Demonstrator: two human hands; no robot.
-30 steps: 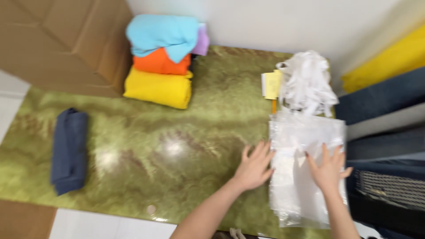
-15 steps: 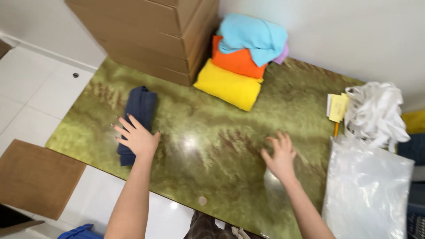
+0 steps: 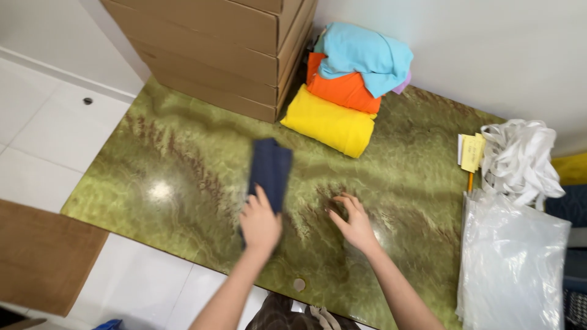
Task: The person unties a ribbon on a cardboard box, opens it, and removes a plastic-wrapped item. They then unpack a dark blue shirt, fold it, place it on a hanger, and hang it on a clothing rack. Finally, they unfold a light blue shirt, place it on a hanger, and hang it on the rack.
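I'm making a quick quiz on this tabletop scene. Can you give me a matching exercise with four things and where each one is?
Things:
1. navy folded cloth
2. yellow folded cloth
3. clear plastic bags
4. cardboard boxes

Places:
A. table's right edge
B. under the left hand
C. far left corner
D. bottom of the coloured pile

Pairs: 1-B, 2-D, 3-A, 4-C
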